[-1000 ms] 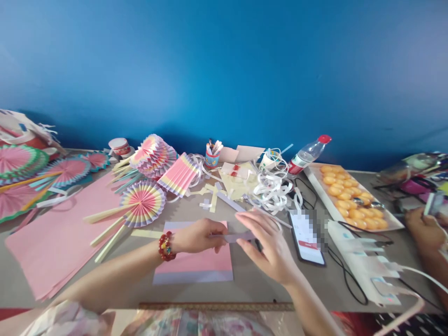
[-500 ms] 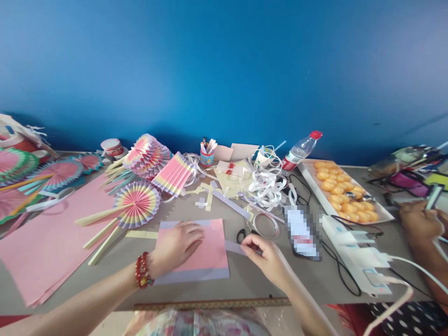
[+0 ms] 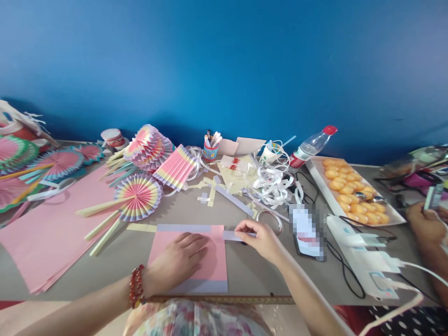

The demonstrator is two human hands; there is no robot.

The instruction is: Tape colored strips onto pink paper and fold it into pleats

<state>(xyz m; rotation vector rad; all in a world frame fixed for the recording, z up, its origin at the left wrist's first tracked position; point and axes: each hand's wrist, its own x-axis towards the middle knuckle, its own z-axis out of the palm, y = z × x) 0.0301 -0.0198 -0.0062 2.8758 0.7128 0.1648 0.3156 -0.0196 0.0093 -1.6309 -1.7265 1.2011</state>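
A pink sheet of paper with lavender bands along its far and near edges lies on the table before me. My left hand rests flat on it, fingers stretched out. Just past the sheet's right edge, my right hand pinches a lavender paper strip, whose left end meets the sheet near its far right corner. A pale yellow strip sticks out at the sheet's far left. Scissors, mostly hidden, lie under my right hand.
Pleated paper fans and large pink sheets lie to the left. Behind are a pen cup, curled white ribbons and a bottle. A phone, power strip, tray of yellow balls and another person's hand are right.
My right hand has moved the lavender strip up toward the far edge of the pink sheet. My left hand and the sheet have shifted nearer to me.
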